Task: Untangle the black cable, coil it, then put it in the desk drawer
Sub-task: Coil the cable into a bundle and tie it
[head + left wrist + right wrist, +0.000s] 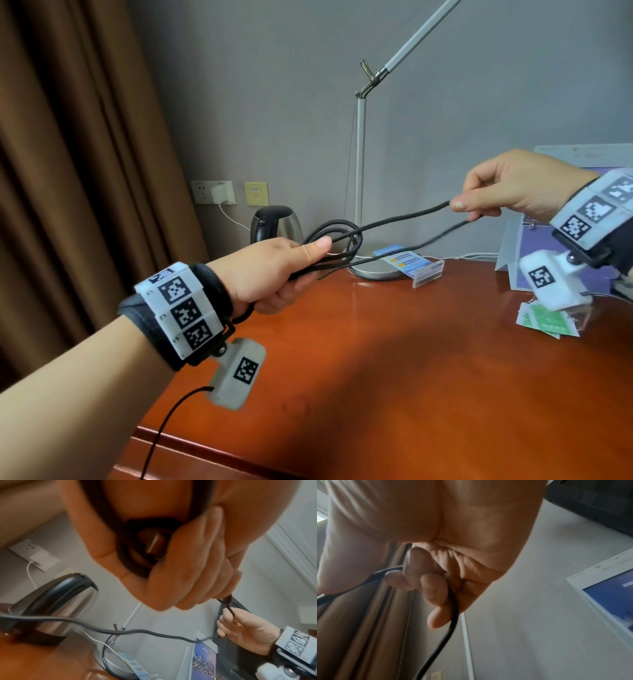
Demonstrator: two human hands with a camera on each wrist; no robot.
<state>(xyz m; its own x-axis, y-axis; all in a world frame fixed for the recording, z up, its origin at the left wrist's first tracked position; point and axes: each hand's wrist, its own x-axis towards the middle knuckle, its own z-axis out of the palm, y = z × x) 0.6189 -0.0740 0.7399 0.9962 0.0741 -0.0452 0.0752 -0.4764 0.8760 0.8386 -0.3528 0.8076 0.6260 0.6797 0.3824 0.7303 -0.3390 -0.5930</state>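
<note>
The black cable (394,222) hangs in the air above the wooden desk (394,359), stretched between both hands. My left hand (274,270) grips a bundle of its loops, thumb pressed on top; a small loop (337,236) sticks out past the thumb. In the left wrist view the coiled strands (130,555) run through my curled fingers. My right hand (507,190) pinches a doubled strand up at the right, and the right wrist view shows the cable (452,615) trailing down from my curled fingers (433,588). No drawer is in view.
A steel kettle (277,224) stands at the back of the desk by a lamp base (376,269) and its tall pole (359,154). A small acrylic card stand (411,263), a standing sign (565,219) and green packets (548,322) lie right. Curtains hang left.
</note>
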